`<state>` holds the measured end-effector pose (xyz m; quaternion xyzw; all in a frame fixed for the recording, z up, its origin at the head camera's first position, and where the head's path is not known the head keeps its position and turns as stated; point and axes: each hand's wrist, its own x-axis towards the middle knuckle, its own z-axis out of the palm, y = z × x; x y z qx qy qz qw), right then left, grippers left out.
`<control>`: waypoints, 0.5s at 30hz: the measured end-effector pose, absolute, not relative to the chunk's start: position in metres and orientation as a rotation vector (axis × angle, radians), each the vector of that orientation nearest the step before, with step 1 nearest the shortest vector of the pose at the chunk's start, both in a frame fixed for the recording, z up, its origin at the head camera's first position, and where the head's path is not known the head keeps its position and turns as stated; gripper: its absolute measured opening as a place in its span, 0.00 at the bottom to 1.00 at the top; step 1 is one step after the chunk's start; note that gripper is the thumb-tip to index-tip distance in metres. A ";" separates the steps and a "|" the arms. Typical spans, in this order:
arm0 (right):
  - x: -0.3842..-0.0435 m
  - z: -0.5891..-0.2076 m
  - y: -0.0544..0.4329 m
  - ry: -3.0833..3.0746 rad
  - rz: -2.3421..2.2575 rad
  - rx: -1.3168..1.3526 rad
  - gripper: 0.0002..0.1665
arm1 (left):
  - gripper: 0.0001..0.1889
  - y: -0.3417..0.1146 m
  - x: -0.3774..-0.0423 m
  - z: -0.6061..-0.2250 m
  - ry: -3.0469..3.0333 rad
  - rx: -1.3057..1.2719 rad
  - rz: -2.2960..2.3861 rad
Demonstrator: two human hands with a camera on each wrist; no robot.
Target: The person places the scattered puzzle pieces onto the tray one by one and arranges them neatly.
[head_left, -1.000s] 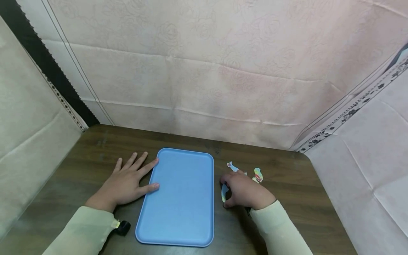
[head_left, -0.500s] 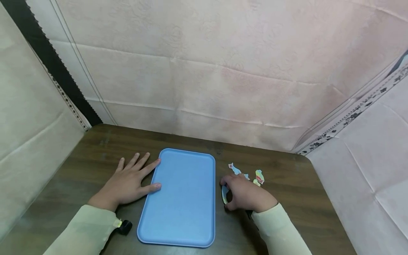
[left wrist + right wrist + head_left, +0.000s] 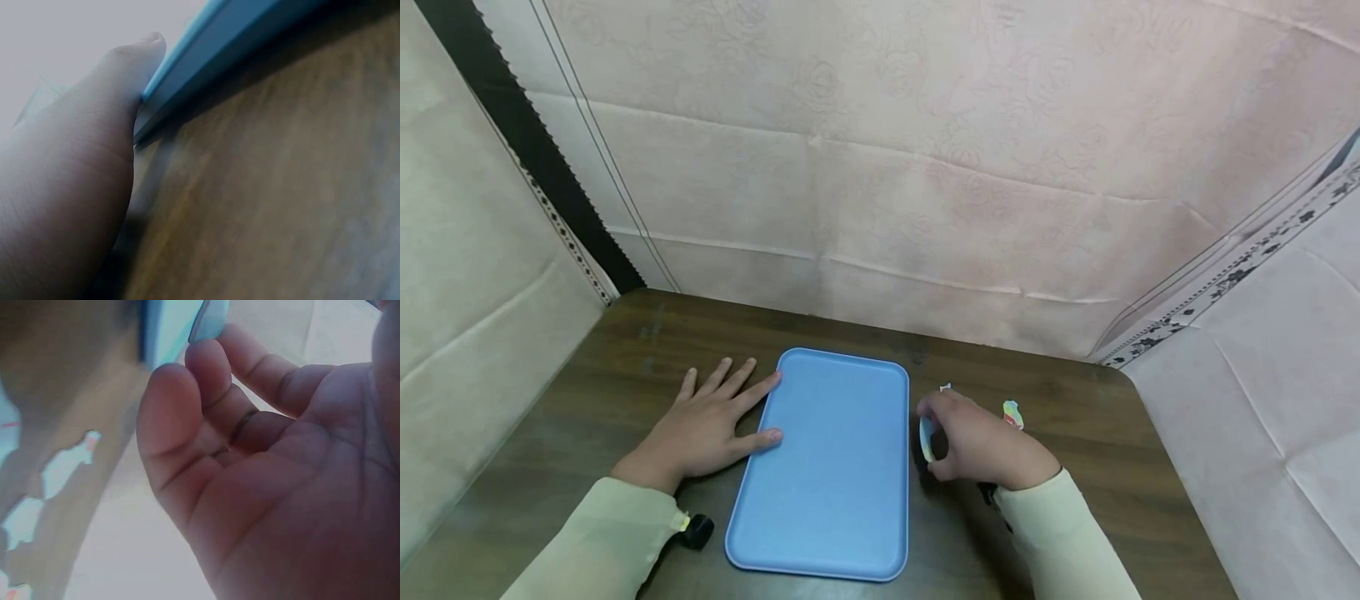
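My left hand (image 3: 696, 433) lies spread with straight fingers at the left side of a blue rectangular tray (image 3: 820, 483). Its thumb and index finger touch the tray's edge; the left wrist view shows the thumb (image 3: 134, 69) against the rim. To the right of the tray, my right hand (image 3: 992, 442) pinches a thin, curved light-blue piece (image 3: 927, 437) between thumb and fingers. In the right wrist view only a bit of this piece (image 3: 211, 320) shows above the fingertips. Its exact kind cannot be told.
Several small, irregular, printed flat pieces lie on the brown wooden table (image 3: 1075, 492) around my right hand, such as one colourful piece (image 3: 1012, 413) behind it and a pale piece (image 3: 65, 465). A pale patterned cloth (image 3: 880, 167) hangs behind the table and at both sides.
My right hand has risen a little with the light-blue piece, and now hides more of the loose pieces behind it. The left hand stays on the tray's edge. The head view has shifted slightly.
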<state>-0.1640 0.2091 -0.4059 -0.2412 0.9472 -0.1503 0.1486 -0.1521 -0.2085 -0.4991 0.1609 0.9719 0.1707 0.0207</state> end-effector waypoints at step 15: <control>-0.200 -0.376 0.156 2.732 -0.495 -0.777 0.40 | 0.50 -0.211 -0.154 -0.504 3.023 0.508 0.534</control>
